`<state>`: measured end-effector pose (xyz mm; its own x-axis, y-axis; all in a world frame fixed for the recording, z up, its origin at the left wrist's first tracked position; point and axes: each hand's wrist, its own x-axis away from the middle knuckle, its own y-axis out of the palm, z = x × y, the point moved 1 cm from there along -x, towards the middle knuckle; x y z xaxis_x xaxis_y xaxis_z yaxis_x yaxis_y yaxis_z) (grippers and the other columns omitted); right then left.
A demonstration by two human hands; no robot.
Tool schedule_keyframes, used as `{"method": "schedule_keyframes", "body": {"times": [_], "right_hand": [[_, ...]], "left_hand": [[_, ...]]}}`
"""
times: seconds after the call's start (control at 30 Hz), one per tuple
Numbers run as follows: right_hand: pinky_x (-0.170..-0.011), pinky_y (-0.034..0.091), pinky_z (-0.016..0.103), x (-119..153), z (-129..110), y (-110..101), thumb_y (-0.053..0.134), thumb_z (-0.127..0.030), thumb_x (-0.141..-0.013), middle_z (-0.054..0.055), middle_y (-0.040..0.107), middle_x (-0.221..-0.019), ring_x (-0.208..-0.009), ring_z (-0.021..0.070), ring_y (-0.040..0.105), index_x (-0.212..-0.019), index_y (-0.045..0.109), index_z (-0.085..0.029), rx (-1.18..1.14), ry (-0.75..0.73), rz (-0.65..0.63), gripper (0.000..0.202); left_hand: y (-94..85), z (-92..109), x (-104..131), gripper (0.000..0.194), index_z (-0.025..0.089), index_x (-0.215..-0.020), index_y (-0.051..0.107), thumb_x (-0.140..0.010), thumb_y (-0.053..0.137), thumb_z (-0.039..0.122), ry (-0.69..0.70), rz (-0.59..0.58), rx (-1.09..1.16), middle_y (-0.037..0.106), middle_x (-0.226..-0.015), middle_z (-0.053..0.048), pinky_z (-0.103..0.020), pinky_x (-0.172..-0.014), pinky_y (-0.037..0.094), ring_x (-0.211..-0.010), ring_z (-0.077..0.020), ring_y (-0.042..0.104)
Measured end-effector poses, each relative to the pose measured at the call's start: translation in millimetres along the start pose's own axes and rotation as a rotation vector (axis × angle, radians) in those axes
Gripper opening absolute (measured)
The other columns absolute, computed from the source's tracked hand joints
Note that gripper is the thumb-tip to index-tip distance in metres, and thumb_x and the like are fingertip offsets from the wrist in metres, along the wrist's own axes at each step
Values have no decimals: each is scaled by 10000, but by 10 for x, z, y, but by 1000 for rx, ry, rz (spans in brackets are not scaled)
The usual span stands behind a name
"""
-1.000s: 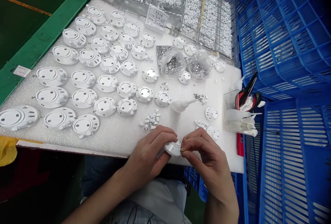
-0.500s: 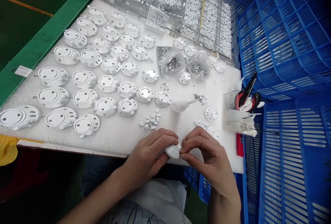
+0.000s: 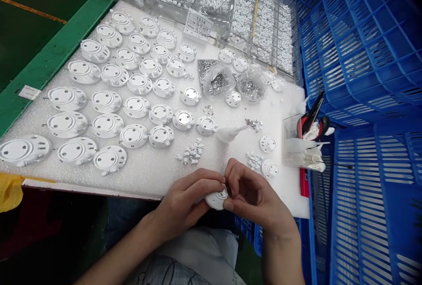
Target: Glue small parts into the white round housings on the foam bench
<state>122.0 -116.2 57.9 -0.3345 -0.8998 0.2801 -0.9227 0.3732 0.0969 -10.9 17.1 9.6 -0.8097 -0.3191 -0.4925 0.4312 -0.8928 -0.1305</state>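
Note:
Near the front edge of the foam sheet, my left hand [image 3: 184,199] grips a small white oval plastic part [image 3: 216,200] by its left side, thumb below and fingers above. My right hand [image 3: 252,195] is closed at the right edge of that same part, thumb and bent fingertips touching it. Whether a smaller piece sits between those fingertips is hidden. Ahead of the hands lies a pile of small white pieces [image 3: 193,152]. A white nozzle-tipped squeeze bottle [image 3: 229,134] stands behind them. Two similar oval parts [image 3: 270,168] rest to the right, beside another small pile [image 3: 253,160].
Rows of white oval parts [image 3: 107,124] cover the left of the foam sheet [image 3: 158,171]. Bags of small metallic pieces [image 3: 217,81] lie mid-table. Clear divided trays [image 3: 227,21] stand behind. At right are a clear holder [image 3: 292,153] with black-and-red-handled tools and blue crates [image 3: 362,56].
The held oval part has shifted slightly left and toward me, tilting so more of its top shows. My right fingers have moved up and curled over its edge.

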Motion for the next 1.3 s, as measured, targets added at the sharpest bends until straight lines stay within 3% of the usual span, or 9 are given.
{"method": "schedule_keyframes", "body": {"times": [0.13,0.27,0.37,0.5,0.7,0.93,1.13,1.3], "right_hand": [[-572,402,242,-37,45,-11,902,-384,-807,-38,526,-815,-677,109,470,-801,593,-236,-81,-60,20,343],[-548,452,221,13,147,6,935,-280,-766,-21,592,-943,-687,95,534,-913,696,-261,-148,-173,44,281],[-523,468,218,84,196,27,928,-212,-763,-10,609,-994,-679,92,555,-986,722,-280,-12,-270,142,310],[-621,548,263,105,229,55,806,-120,-861,11,687,-957,-767,139,642,-1007,714,-277,274,-438,319,233],[-668,586,342,66,291,80,716,-32,-866,27,738,-904,-794,185,696,-1144,722,-283,499,-720,484,375],[-629,566,370,93,326,100,701,-26,-863,12,731,-851,-745,199,696,-1138,718,-311,561,-731,593,396],[-634,565,367,83,337,102,694,-15,-862,16,723,-854,-756,197,685,-1134,715,-300,552,-727,587,394],[-623,559,375,79,330,108,692,-42,-872,12,725,-833,-741,207,684,-1104,714,-312,554,-701,605,356]], "left_hand": [[-16,44,-38,236,214,-1144,655,-979,622,49,-65,8,7,754,-1094,-89,-250,-838,605,-955,-180,742],[-25,63,-65,219,218,-1124,658,-972,630,63,-100,46,33,742,-1076,-75,-263,-820,596,-944,-183,730],[-22,57,-72,226,219,-1111,656,-962,639,50,-128,42,47,739,-1083,-70,-262,-817,589,-948,-179,728],[-7,43,-78,168,221,-1111,657,-983,669,113,-147,54,54,745,-1071,-73,-273,-802,593,-945,-191,730],[18,84,-112,164,204,-1160,644,-1005,696,220,-143,-18,26,760,-1065,-83,-287,-856,603,-972,-203,735],[36,74,-48,331,246,-1303,589,-999,716,218,-196,17,103,776,-1154,-80,-296,-876,627,-1010,-207,770],[33,69,-68,259,226,-1268,633,-1017,693,200,-130,-7,62,768,-1146,-89,-293,-942,607,-1070,-199,737],[3,95,-107,219,217,-1238,674,-1020,681,194,-120,-22,13,772,-1132,-105,-316,-900,625,-1030,-218,751]]}}
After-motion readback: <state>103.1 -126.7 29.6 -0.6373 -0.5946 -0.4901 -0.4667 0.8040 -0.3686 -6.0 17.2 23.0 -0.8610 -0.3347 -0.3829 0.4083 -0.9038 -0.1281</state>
